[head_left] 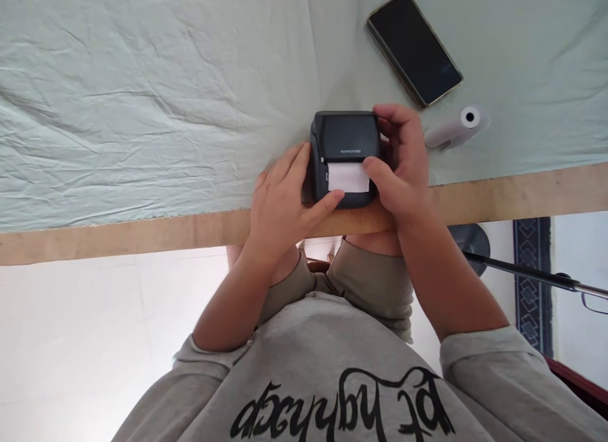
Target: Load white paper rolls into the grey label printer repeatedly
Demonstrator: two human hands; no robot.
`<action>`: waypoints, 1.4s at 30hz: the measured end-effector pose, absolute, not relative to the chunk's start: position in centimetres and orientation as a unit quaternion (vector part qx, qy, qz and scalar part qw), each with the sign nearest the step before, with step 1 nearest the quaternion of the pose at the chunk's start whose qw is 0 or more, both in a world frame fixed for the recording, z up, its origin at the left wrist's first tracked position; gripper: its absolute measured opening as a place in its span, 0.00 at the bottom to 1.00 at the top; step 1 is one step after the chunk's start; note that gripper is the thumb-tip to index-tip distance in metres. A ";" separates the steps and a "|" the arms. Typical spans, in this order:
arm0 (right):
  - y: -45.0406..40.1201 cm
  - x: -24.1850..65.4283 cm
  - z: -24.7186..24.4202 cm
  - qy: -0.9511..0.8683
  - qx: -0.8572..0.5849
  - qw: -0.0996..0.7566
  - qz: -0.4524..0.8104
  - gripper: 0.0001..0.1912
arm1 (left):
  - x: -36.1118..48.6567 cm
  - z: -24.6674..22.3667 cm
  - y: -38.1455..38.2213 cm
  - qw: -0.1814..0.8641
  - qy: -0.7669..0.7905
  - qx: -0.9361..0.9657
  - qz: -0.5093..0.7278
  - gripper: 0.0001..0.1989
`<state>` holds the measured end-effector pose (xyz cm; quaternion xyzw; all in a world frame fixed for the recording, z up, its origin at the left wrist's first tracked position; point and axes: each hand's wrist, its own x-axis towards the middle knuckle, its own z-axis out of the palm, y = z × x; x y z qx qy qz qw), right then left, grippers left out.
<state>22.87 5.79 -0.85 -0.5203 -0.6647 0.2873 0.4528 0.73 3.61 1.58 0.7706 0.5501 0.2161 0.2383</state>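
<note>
A small dark printer (350,137) sits at the table's near edge, a strip of white paper (349,178) lying over its lower front. My left hand (287,198) holds the printer's left side, with the thumb on its near edge by the paper. Around the right side curls my right hand (401,157), its thumb resting at the paper's upper right corner. The undersides of both hands' fingers are partly hidden. Right of my right hand lies a white paper roll (458,126) with a loose end.
A black phone (415,49) lies behind the roll on the pale green cloth (166,100). The bare wooden table edge (522,194) runs in front. Below it at the right are a dark round base (470,244) and a metal pole (532,272).
</note>
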 end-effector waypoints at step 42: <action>7.5 23.9 7.4 -0.649 -0.524 0.434 0.341 0.13 | 0.0 2.1 3.6 0.271 0.514 0.782 0.225 0.41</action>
